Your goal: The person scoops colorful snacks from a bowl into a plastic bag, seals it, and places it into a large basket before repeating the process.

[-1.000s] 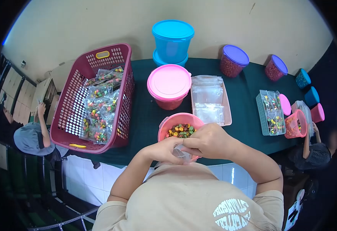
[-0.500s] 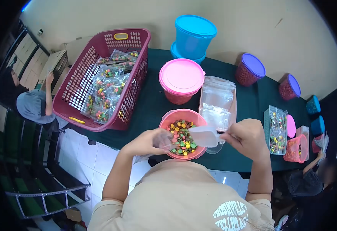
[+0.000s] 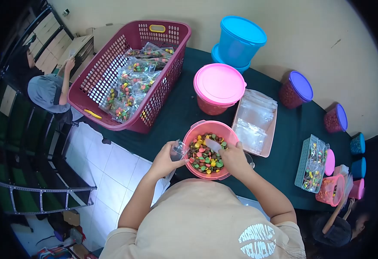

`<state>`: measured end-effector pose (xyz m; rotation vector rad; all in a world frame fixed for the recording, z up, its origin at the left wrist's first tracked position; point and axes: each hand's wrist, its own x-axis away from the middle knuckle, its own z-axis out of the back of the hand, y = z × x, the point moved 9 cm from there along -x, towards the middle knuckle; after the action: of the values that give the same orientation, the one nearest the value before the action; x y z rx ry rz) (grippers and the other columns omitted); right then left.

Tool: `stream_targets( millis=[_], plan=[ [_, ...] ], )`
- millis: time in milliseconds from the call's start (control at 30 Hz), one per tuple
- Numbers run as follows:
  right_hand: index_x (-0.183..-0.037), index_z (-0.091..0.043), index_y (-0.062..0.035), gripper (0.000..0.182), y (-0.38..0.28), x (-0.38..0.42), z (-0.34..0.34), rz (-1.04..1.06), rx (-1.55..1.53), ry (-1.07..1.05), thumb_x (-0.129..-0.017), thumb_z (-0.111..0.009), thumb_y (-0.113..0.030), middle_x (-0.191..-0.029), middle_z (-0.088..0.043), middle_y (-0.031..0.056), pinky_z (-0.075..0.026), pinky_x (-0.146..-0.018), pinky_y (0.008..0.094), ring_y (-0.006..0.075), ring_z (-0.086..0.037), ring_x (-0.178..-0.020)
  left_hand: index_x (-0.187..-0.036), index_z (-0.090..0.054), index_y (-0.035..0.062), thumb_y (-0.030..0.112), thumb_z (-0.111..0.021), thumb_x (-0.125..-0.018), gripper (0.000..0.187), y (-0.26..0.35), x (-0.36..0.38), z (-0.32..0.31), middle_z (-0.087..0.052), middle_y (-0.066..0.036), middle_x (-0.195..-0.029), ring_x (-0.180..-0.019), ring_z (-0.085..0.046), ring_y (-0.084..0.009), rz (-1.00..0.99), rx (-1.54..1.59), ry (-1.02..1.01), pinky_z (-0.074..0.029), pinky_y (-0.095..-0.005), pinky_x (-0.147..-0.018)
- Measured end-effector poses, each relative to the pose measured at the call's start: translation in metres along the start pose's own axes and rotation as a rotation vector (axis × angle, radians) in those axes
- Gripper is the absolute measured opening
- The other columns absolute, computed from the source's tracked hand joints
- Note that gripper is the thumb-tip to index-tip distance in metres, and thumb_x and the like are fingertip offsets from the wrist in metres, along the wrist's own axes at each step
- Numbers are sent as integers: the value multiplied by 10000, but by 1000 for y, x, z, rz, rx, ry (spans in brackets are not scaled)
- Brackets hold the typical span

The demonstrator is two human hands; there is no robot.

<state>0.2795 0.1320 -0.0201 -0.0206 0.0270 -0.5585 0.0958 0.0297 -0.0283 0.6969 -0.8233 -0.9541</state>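
The right hand point(image 3: 234, 159), which half a second ago held the white plastic scoop point(image 3: 214, 145) clear above the rim, has dipped it into the round pink plastic bowl of multicoloured candies point(image 3: 206, 155); its fingers are clenched on the scoop handle. A fresh scoopful looks under way. The left hand point(image 3: 166, 157) stays at the bowl's left rim, fingers pinching a small clear plastic bag point(image 3: 178, 151). Beyond, on the dark green worktop point(image 3: 176, 112), lie a pink tray of empty bags point(image 3: 255, 123), a pink-lidded tub point(image 3: 219, 86) and a maroon basket of filled bags point(image 3: 128, 73).

Single head cam, steep downward, close above table point(image 3: 176, 112) edge.
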Motion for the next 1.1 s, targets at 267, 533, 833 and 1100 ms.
stream_targets(
  millis=[267,533,833,1100],
  plan=[
    [-913,-669,-94,156,-29,18,-7,94,-293,-172,-798,-564,-109,-763,-644,93,-361,-786,415,245,-607,-842,-1272,-420,-21,311,-798,-700,762,3,-2,-18,-544,-170,-1218,-1080,-576,-251,11,130,-83,-459,-358,-906],
    [-1042,-683,-120,235,-21,28,-7,43,-439,-345,-837,-580,-168,-856,-670,89,-354,-820,418,253,-594,-888,-1284,-418,2,307,-785,-712,745,5,-6,-18,-522,-170,-1232,-1088,-567,-268,13,54,-99,-450,-372,-924],
    [-953,-689,-85,210,9,31,14,-244,-647,-112,-882,-561,-236,-797,-654,124,-386,-793,408,297,-601,-810,-1287,-431,39,228,-813,-671,749,41,0,8,-488,-144,-1248,-1142,-524,-271,-164,-128,29,-429,-375,-951],
    [-840,-677,-61,160,46,52,20,-527,-889,115,-832,-656,-220,-725,-632,105,-374,-777,370,252,-581,-702,-1209,-518,67,212,-818,-654,647,66,-2,13,-577,-118,-1152,-1081,-552,-277,-341,-158,-2,-436,-383,-921]
  ],
)
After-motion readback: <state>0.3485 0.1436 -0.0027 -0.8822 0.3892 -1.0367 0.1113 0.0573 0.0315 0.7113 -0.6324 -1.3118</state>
